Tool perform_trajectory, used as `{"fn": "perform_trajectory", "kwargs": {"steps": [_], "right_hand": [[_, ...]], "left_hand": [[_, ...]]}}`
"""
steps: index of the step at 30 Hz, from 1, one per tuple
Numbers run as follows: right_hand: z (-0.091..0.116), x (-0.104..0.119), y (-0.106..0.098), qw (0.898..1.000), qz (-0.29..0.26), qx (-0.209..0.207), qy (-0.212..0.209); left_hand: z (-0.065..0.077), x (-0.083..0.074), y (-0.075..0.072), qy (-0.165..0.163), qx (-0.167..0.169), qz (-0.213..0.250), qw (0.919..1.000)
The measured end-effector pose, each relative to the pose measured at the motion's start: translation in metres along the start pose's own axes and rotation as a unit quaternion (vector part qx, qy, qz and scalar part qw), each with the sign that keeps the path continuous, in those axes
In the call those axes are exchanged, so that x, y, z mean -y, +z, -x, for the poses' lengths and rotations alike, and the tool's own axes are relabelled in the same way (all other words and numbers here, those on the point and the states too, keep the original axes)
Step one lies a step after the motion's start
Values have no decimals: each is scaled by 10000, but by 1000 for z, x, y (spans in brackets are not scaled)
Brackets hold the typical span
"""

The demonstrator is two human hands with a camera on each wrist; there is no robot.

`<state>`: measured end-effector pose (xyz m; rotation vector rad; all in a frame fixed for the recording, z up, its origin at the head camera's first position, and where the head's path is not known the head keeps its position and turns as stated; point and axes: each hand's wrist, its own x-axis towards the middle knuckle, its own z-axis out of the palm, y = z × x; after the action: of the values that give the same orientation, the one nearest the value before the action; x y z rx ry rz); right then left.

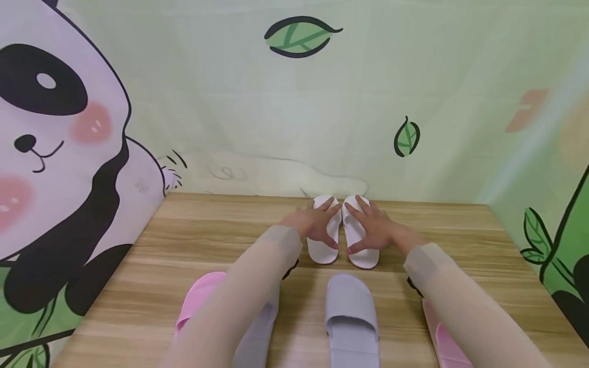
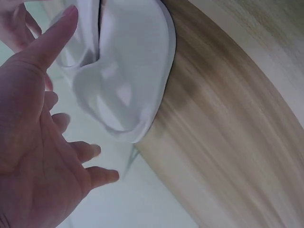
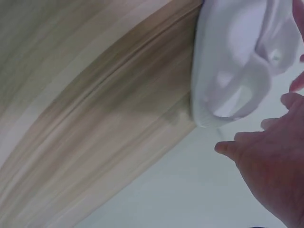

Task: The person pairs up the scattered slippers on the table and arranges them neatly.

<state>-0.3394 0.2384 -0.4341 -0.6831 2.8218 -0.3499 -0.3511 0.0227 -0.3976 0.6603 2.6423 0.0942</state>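
Observation:
Two white slippers stand side by side at the back of the wooden surface, toes toward the wall. Over the left white slipper (image 1: 323, 254) is my left hand (image 1: 315, 223), fingers spread. My right hand (image 1: 375, 226) spreads its fingers over the right white slipper (image 1: 365, 259) in the same way. Seen from the left wrist, the palm and straight thumb are beside a white slipper (image 2: 137, 42), with no fingers curled round it. From the right wrist, the fingers extend near the strap of a white slipper (image 3: 235, 33).
Nearer me on the wood-grain surface (image 1: 184, 225) are a pink slipper (image 1: 201, 294) and a grey slipper (image 1: 257, 332), partly behind my left sleeve. Another grey slipper (image 1: 352, 312) is in the middle, another pink one (image 1: 448, 345) at right. A panda-printed cloth (image 1: 221, 102) hangs behind.

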Motion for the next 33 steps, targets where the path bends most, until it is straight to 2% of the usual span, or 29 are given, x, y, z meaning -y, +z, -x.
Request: {"fn": "perform_trajectory", "kwargs": {"steps": [5, 11, 21, 27, 33], "right_hand": [[11, 15, -7, 9997, 27, -177, -188], [29, 30, -9, 9983, 157, -414, -390], [69, 53, -7, 9966, 49, -629, -524], [89, 69, 3, 9964, -1, -698, -483], [109, 86, 11, 9964, -100, -712, -452]], "left_hand": [[12, 6, -6, 452, -105, -220, 9987], [33, 15, -7, 579, -221, -477, 9969], [80, 27, 10, 623, -219, -695, 9954], [112, 31, 22, 654, -490, -933, 9923], [140, 40, 35, 704, -718, -729, 9923]]}}
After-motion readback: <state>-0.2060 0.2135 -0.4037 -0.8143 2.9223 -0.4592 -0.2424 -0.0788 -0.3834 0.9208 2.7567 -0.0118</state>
